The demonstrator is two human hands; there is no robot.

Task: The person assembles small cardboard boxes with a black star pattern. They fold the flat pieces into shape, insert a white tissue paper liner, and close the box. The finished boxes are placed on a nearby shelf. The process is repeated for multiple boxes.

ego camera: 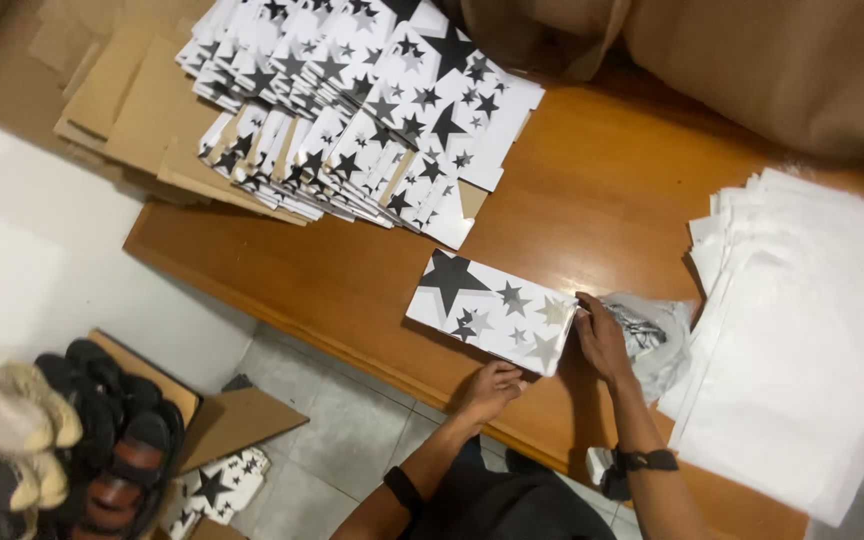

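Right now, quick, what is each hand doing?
Left hand: fingers curled on the near edge of the star-printed box.
Right hand: gripping the box's right end.

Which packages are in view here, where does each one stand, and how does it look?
Star-printed flat box: table's front edge, under both hands; white rectangle, black and grey stars.
Stacked star boxes: table's far left; same print, overlapping rows.
White bags: table's right; plain flat pile.
Cardboard sheets: far left; brown, flat.
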